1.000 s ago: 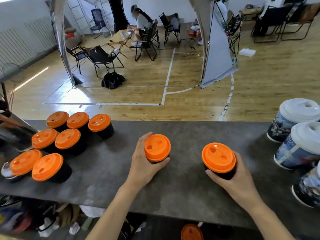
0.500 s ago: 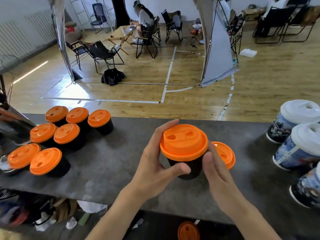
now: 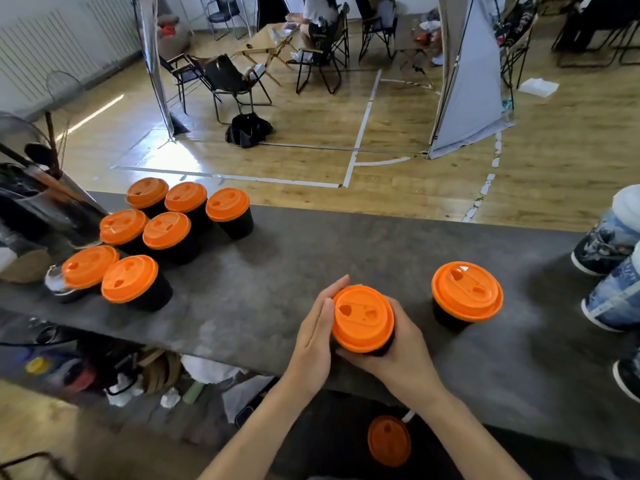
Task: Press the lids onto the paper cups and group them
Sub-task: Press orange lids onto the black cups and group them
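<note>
Both my hands hold a black paper cup whose orange lid [image 3: 362,318] sits on top, just above the near part of the dark counter [image 3: 311,258]. My left hand [image 3: 313,341] lies with straight fingers against the cup's left side. My right hand [image 3: 407,355] curls round its right side and bottom. To the right, a second black cup with an orange lid [image 3: 465,292] stands alone on the counter. Several lidded black cups [image 3: 166,230] are grouped at the far left.
Larger patterned cups with white lids [image 3: 613,244] stand at the right edge. A container of utensils [image 3: 38,188] crowds the left end. A loose orange lid [image 3: 388,441] lies below the counter's near edge, among clutter on a lower shelf.
The cup came down and nearer to me. My right hand wrapped round it and my left fingers straightened along its side. The second cup now stands uncovered to the right.
</note>
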